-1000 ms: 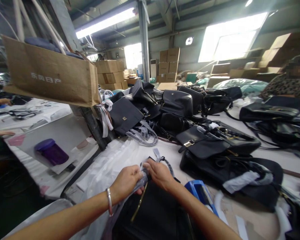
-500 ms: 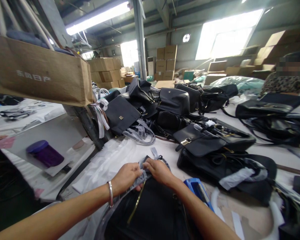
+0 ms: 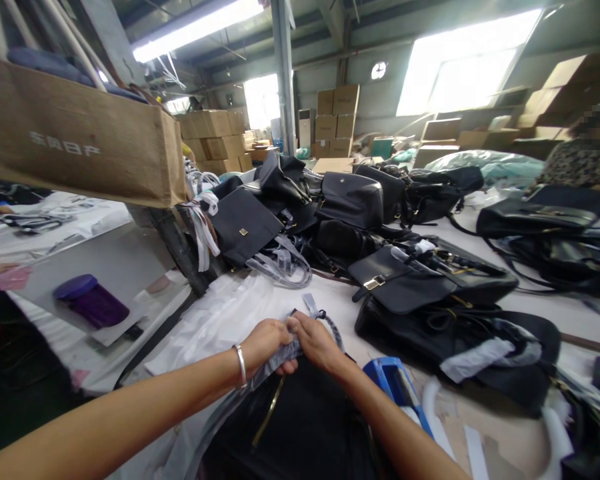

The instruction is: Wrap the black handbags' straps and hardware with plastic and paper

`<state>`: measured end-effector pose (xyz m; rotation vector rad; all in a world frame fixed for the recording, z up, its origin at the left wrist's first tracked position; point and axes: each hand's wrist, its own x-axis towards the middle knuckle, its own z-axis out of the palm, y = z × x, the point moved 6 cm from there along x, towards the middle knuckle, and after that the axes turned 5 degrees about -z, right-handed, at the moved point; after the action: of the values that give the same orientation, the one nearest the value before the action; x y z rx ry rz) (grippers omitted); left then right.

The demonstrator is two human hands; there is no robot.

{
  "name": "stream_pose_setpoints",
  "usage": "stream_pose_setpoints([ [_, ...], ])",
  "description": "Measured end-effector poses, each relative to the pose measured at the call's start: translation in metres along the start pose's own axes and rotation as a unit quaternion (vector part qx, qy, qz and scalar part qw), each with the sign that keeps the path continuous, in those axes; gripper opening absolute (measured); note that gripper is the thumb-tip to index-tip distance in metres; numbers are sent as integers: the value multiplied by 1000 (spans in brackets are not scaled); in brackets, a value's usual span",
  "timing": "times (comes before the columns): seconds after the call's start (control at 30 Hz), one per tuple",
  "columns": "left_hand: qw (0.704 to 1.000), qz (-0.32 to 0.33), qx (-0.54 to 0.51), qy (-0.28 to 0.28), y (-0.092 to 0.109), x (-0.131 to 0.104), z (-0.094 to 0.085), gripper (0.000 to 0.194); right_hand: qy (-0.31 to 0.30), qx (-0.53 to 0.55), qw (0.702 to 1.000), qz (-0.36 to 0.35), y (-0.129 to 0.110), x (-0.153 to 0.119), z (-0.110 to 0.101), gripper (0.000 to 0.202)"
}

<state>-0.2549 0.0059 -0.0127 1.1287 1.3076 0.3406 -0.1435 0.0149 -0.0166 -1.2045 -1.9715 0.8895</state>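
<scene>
A black bag (image 3: 305, 420) with a gold zip (image 3: 269, 412) lies directly in front of me. At its top, my left hand (image 3: 267, 343) and my right hand (image 3: 313, 337) meet, both with fingers closed. They grip a bag strap (image 3: 280, 360) that is wrapped in clear plastic film. The left hand wears a silver bangle at its wrist. A loose strip of the film (image 3: 310, 305) sticks up behind the right hand. The exact spot where the fingertips pinch is hidden between the hands.
White plastic sheets (image 3: 215, 320) are heaped at the left. A blue tape dispenser (image 3: 393, 383) stands beside my right forearm. Several black bags (image 3: 405, 280) cover the table's back and right. A brown tote (image 3: 80, 133) hangs at upper left, above a purple container (image 3: 93, 303). Another person (image 3: 585, 153) is at far right.
My left hand has moved slightly up and right, closer against the right hand. More wrapped strap now runs down along the bag's left side. The view has shifted a little.
</scene>
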Motion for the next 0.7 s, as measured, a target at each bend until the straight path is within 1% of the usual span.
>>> stream_pose_setpoints([
  [0.07, 999, -24, -5, -24, 0, 2, 2, 18, -5, 1, 1000, -6, -2, -3, -4, 42],
  [0.1, 999, -35, -5, -35, 0, 2, 2, 19, -15, 0, 1000, -12, -4, -5, -6, 40],
  [0.17, 998, -47, -5, -49, 0, 0, 4, 17, -48, 0, 998, -29, -8, -9, -6, 35],
  [0.27, 997, -45, -15, -53, -5, -3, 7, 17, -94, 18, 994, -52, -12, -14, -3, 43],
  [0.33, 998, -38, -30, -49, -10, -5, 8, 24, -99, 32, 993, -52, -13, -16, -1, 41],
  [0.4, 997, -36, -44, -46, -13, -5, 7, 34, -93, 28, 994, -47, -13, -16, 0, 34],
  [0.5, 995, -42, -69, -60, -10, -8, 6, 44, -83, 26, 995, -57, -19, -17, 1, 21],
  [0.57, 992, -33, -89, -79, -6, -17, 2, 46, -77, 34, 994, -63, -23, -19, 0, 14],
  [0.6, 991, -24, -94, -89, -4, -25, -1, 45, -67, 42, 995, -58, -24, -20, -2, 13],
  [0.67, 990, -7, -89, -111, -8, -49, -9, 41, -35, 55, 997, -36, -21, -22, -8, 14],
  [0.7, 989, -1, -82, -125, -13, -65, -14, 39, -13, 61, 998, -24, -18, -23, -13, 14],
])
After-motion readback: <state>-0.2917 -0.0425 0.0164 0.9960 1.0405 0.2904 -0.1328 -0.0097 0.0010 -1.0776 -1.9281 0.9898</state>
